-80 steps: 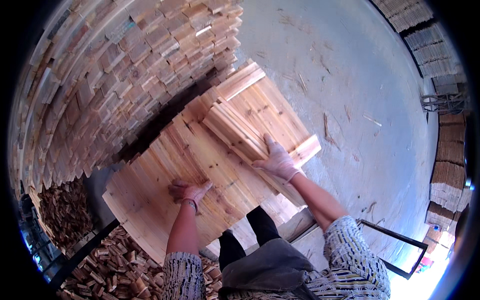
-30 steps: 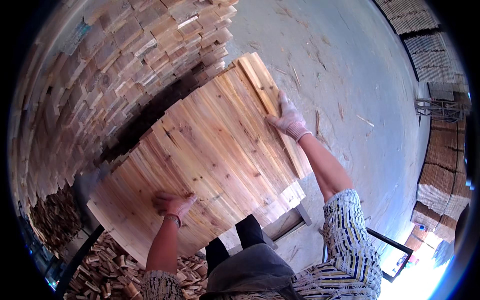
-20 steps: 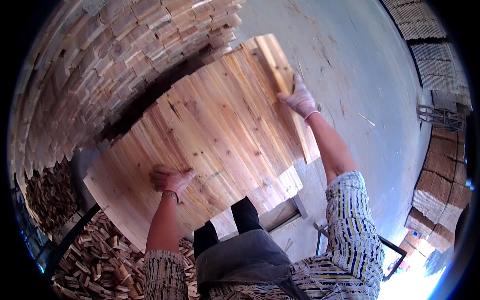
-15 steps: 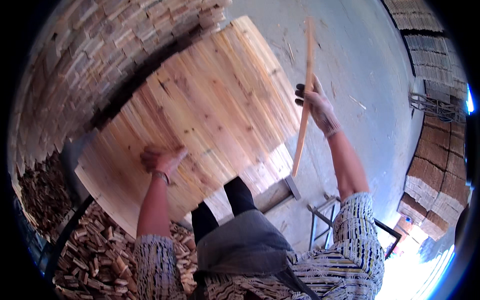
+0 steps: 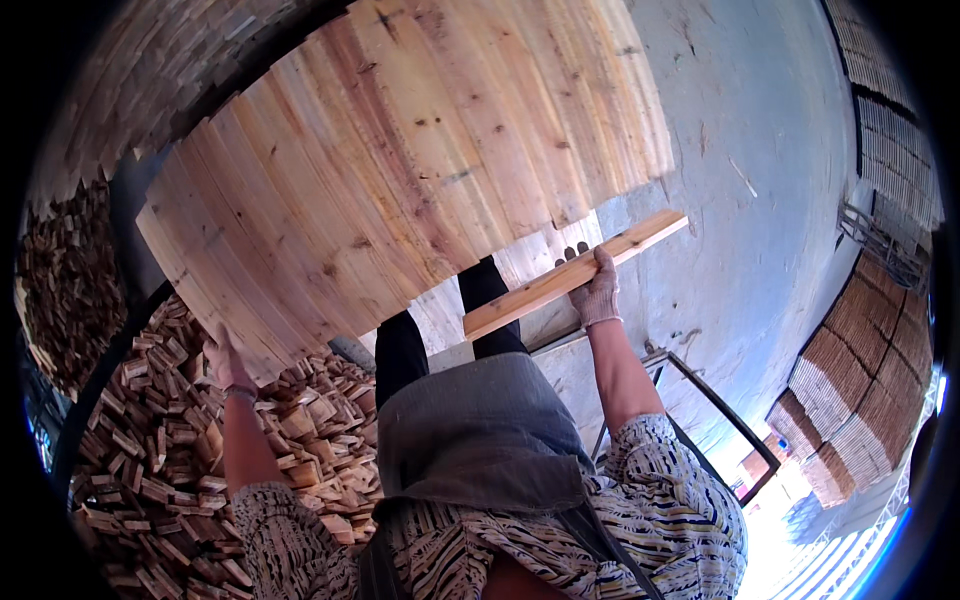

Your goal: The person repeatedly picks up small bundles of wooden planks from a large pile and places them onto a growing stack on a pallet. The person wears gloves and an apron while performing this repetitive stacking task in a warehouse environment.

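The right hand is gripping a single wood slat near the middle of the frame, lifting it clear. The left hand is resting at the lower left edge of the big board panel, fingers wrapped there, steadying it.

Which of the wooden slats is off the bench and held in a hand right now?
The single slat gripped by the gloved right hand, held slantwise below the bench edge; the others lie side by side as one sheet.
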### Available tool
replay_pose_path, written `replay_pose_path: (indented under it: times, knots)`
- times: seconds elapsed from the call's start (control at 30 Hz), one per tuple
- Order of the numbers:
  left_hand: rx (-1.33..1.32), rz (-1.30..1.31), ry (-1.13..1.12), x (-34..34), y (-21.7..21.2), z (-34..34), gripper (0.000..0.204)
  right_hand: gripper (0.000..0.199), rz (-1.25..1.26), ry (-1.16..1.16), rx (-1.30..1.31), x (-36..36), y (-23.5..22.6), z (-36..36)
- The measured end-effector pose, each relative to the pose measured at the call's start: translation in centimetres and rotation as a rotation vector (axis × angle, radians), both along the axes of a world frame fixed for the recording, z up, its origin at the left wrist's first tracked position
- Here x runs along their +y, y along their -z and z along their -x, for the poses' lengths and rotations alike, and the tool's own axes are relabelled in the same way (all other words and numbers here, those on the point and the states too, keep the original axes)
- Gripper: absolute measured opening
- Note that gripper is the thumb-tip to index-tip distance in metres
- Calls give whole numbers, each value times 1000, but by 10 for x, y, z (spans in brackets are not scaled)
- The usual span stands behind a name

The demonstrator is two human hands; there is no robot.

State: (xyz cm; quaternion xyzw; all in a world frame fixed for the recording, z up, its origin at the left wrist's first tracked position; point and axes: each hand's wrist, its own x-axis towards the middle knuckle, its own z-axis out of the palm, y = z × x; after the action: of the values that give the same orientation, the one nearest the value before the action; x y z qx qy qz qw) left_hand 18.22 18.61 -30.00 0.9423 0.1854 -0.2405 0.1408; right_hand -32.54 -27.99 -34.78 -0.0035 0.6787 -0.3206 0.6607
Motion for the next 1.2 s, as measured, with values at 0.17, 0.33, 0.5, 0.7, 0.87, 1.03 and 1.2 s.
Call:
replay_pose_path:
  times: [0.17, 0.33, 0.5, 0.7, 0.87, 1.03, 1.2]
  knots:
    - [180, 678, -508, 64, 29, -17, 74, 66, 140, -29, -168, -36, 38, -73]
    - [257, 467, -488, 87, 43, -31, 63, 67, 99, -94, -1, -36, 36, -80]
    - [286, 466, -436, 110, 54, -29, 49, 64, 141, -169, -63, -27, 40, -50]
    - [261, 633, -444, 78, 50, -12, 71, 62, 132, -185, 124, -25, 35, -88]
    - [286, 584, -447, 107, 72, -2, 69, 74, 165, -279, 141, -26, 39, -91]
    - [132, 283, -186, 102, 82, 7, 67, 90, 257, -427, 147, -14, 21, -46]
    - [-103, -278, 179, 41, 41, 18, 82, 88, 308, -762, 30, 6, -65, -107]
